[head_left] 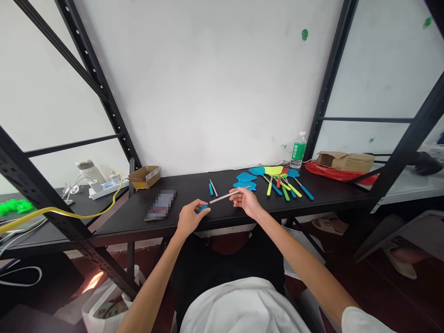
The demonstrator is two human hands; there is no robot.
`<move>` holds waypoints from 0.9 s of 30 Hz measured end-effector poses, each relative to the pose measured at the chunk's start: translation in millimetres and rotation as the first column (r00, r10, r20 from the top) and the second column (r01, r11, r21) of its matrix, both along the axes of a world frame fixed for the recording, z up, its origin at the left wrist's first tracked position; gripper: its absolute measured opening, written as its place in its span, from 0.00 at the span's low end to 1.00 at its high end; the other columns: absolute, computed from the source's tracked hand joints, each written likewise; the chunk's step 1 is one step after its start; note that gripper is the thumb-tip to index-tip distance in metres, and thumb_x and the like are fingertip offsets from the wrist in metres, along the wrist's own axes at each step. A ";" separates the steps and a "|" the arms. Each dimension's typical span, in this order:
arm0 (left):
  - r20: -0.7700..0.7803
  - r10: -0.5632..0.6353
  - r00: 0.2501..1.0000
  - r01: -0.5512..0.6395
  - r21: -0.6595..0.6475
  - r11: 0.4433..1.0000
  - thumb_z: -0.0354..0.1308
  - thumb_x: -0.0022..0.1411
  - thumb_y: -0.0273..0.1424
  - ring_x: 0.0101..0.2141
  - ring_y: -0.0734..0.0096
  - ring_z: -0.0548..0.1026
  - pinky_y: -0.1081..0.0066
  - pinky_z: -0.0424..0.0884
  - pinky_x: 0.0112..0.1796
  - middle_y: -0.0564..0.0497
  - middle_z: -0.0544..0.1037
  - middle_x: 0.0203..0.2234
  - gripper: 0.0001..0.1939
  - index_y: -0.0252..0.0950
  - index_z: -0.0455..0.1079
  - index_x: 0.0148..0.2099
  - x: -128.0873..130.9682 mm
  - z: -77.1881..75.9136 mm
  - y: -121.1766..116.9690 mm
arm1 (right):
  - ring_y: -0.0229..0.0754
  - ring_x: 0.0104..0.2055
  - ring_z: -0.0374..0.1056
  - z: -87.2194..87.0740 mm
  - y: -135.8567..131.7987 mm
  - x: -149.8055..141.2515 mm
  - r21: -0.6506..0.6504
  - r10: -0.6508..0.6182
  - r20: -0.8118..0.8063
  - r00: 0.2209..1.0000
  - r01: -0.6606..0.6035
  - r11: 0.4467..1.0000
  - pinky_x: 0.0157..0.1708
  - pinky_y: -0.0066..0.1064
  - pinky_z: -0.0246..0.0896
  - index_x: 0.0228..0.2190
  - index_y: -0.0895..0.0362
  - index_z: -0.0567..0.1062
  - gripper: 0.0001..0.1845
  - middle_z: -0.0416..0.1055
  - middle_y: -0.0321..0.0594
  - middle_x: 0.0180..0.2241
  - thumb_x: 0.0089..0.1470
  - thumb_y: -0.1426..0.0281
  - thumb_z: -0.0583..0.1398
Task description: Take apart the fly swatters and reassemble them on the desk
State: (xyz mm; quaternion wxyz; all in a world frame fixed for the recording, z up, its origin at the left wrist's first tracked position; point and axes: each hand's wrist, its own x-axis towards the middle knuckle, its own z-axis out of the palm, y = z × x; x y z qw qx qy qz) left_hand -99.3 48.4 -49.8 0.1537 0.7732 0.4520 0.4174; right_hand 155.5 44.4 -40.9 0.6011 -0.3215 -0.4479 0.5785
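Observation:
My left hand (192, 216) is closed around a short blue handle (202, 209), whose end peeks out toward the right. My right hand (244, 200) pinches a thin silver metal rod (224, 197); the rod's left tip is close to the blue handle, and I cannot tell whether they touch. Beyond my hands, another blue handle (211, 189) lies beside a second metal rod (213, 188). Flat blue leaf-shaped pieces (246, 176) lie just past my right hand. Farther right is a pile of coloured fly swatters (277, 172) with blue, yellow, green and red handles.
A phone (161, 205) and an open cardboard box (144, 177) sit left on the black table (187, 185). A water bottle (299, 150) stands at the back right, near a brown carton (345, 162) on red plastic. Black shelf posts (114, 111) flank both sides; a yellow cable (86, 216) crosses the left.

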 end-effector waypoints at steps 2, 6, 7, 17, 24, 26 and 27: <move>-0.031 -0.004 1.000 0.003 -0.011 1.000 0.60 0.59 0.46 0.28 0.69 0.72 0.71 0.65 0.32 0.53 0.77 0.27 0.16 0.40 0.75 0.40 -0.4 0.6 -1.1 | 0.36 0.23 0.65 -0.6 0.0 -0.6 0.022 0.018 0.038 0.999 -0.019 1.000 0.26 0.29 0.64 0.33 0.59 0.80 0.19 0.76 0.43 0.26 0.53 0.57 0.59; -0.050 0.007 0.999 -0.007 -0.004 1.000 0.59 0.58 0.48 0.27 0.69 0.72 0.72 0.65 0.31 0.53 0.77 0.26 0.17 0.40 0.76 0.39 0.2 1.4 -1.8 | 0.36 0.22 0.65 -1.3 0.5 -0.6 0.036 0.031 0.083 0.996 -0.034 0.999 0.26 0.28 0.63 0.34 0.60 0.81 0.19 0.77 0.43 0.26 0.52 0.57 0.59; -0.050 0.012 0.999 -0.012 -0.002 1.000 0.59 0.58 0.48 0.27 0.69 0.72 0.72 0.65 0.31 0.53 0.77 0.26 0.17 0.40 0.76 0.39 0.5 1.4 -1.6 | 0.36 0.22 0.65 -1.6 0.7 -0.3 0.037 0.031 0.087 0.996 -0.035 0.999 0.26 0.28 0.63 0.34 0.60 0.81 0.20 0.77 0.43 0.26 0.52 0.57 0.60; -0.034 0.019 0.999 -0.019 0.002 1.000 0.59 0.59 0.47 0.28 0.68 0.73 0.71 0.65 0.31 0.53 0.77 0.27 0.15 0.41 0.75 0.38 3.0 2.3 -3.3 | 0.36 0.23 0.65 -2.9 0.9 0.7 0.057 0.035 0.098 0.995 -0.041 0.998 0.26 0.28 0.63 0.35 0.59 0.81 0.19 0.77 0.43 0.27 0.53 0.57 0.59; -0.038 0.030 0.999 -0.030 0.005 1.000 0.59 0.59 0.46 0.27 0.69 0.73 0.72 0.64 0.31 0.54 0.76 0.26 0.14 0.42 0.75 0.39 4.1 4.6 -5.5 | 0.35 0.23 0.65 -0.1 -1.6 0.0 0.055 0.033 0.100 0.994 -0.039 0.998 0.26 0.28 0.63 0.34 0.59 0.81 0.20 0.77 0.43 0.26 0.52 0.56 0.60; -0.047 0.040 0.998 -0.040 0.009 0.999 0.59 0.59 0.45 0.27 0.69 0.72 0.72 0.63 0.30 0.55 0.76 0.25 0.14 0.42 0.75 0.39 4.6 5.9 -6.5 | 0.35 0.22 0.65 0.7 -2.5 0.0 0.055 0.037 0.109 0.993 -0.044 0.998 0.25 0.28 0.63 0.34 0.59 0.81 0.20 0.77 0.43 0.26 0.52 0.56 0.60; -0.056 0.051 0.997 -0.051 0.009 0.999 0.59 0.59 0.46 0.27 0.69 0.72 0.72 0.62 0.30 0.55 0.76 0.25 0.14 0.42 0.75 0.40 4.9 6.6 -7.2 | 0.35 0.22 0.65 1.0 -2.8 0.0 0.056 0.042 0.114 0.993 -0.049 0.997 0.25 0.28 0.63 0.34 0.59 0.81 0.20 0.77 0.43 0.26 0.52 0.56 0.60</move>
